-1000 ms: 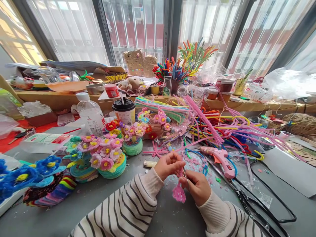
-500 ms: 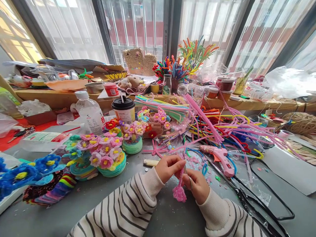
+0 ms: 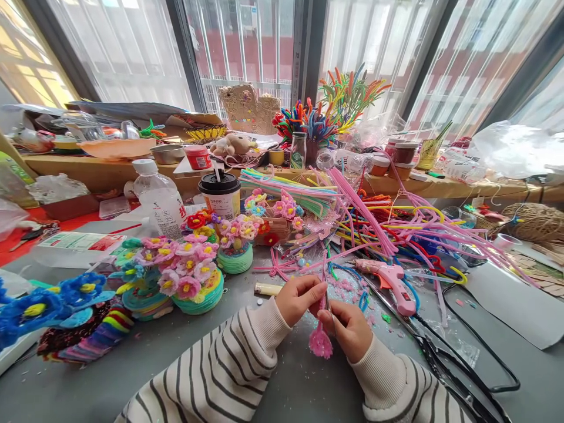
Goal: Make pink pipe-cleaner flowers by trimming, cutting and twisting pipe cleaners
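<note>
My left hand [image 3: 300, 298] pinches the upper part of a pink fuzzy stem, its thumb and fingers pressed together. From that stem a pink pipe-cleaner flower [image 3: 321, 342] hangs below both hands. Close beside it on the right, my right hand [image 3: 350, 329] is closed around thin metal scissors or tweezers [image 3: 326, 302], whose tips are by the stem; which tool it is, I cannot tell. Left of my hands stand pots of finished pink flowers [image 3: 187, 276] and blue flowers [image 3: 48, 305].
A pink glue gun [image 3: 394, 285] with a black cable lies to the right. Behind it spreads a heap of pink pipe cleaners [image 3: 363, 208]. A lidded cup [image 3: 220, 197] and a plastic bottle [image 3: 158, 202] stand at the back left. White paper [image 3: 520, 302] lies far right.
Both hands have shifted very slightly to the left, still close together. The pink flower has turned a little and hangs in almost the same place.
</note>
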`<move>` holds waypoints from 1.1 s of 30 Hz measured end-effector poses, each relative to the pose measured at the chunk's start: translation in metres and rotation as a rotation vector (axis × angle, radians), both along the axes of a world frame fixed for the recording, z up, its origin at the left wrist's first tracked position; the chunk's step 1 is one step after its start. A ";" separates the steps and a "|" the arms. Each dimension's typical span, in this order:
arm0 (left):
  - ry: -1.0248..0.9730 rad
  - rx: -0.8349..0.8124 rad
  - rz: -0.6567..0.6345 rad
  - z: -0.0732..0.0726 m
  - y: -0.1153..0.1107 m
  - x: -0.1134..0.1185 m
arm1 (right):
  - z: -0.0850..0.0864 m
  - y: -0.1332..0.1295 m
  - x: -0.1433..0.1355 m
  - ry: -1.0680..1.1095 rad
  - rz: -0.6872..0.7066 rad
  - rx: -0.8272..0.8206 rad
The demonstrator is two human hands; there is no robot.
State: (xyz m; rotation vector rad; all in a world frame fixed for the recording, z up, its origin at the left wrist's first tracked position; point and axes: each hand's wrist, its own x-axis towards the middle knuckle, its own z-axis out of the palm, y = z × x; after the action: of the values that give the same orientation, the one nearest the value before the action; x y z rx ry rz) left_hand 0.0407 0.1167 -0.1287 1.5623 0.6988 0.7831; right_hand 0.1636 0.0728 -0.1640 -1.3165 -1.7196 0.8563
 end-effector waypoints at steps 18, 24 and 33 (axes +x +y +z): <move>0.017 0.027 -0.031 0.000 0.001 -0.001 | 0.005 -0.001 0.000 -0.007 0.005 0.007; 0.028 0.016 -0.100 -0.001 0.001 -0.002 | 0.009 -0.003 0.000 0.033 0.054 0.006; -0.005 -0.001 -0.081 -0.001 0.002 -0.002 | 0.005 -0.003 0.000 0.009 -0.024 0.042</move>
State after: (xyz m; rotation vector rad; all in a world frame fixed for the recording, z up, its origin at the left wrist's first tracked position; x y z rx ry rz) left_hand 0.0391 0.1185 -0.1293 1.5774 0.6283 0.7257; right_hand 0.1637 0.0702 -0.1587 -1.3008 -1.7025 0.8070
